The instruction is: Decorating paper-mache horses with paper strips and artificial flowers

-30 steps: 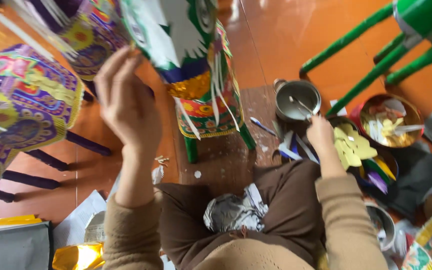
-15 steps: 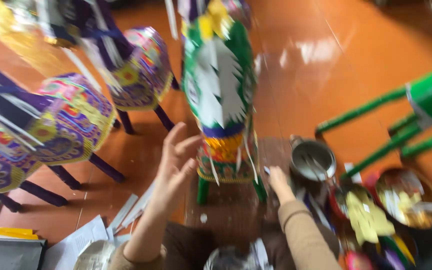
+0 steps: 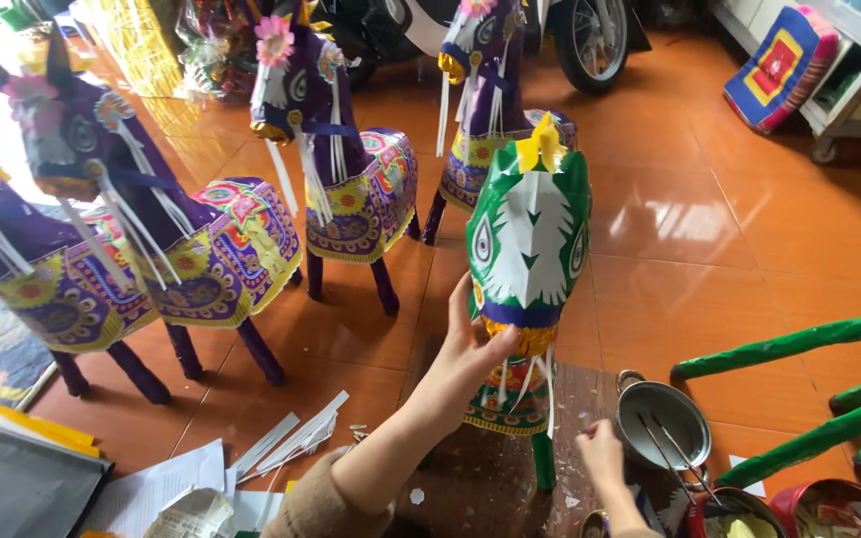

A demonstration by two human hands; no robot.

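Note:
A green paper horse (image 3: 530, 239) with a white painted face and a yellow tuft stands on a dark board in front of me. My left hand (image 3: 470, 354) presses against the lower left side of its head, at the purple and gold band under the jaw, fingers spread along it. My right hand (image 3: 600, 453) is low at the right, next to the horse's green leg (image 3: 544, 460) and close to a small metal pot (image 3: 665, 423) with sticks in it. Whether the right hand's fingers hold anything I cannot make out.
Several purple paper horses (image 3: 336, 149) with patterned blankets stand on the orange tile floor at left and behind. The green legs of another horse lying on its side (image 3: 799, 344) are at right. White paper strips (image 3: 296, 438) lie at lower left, bowls of coloured scraps (image 3: 829, 508) at lower right.
The view has tilted up and steadied, showing more of the room. My left hand went from raised beside the green horse to pressing under its head. My right hand stays near the pot.

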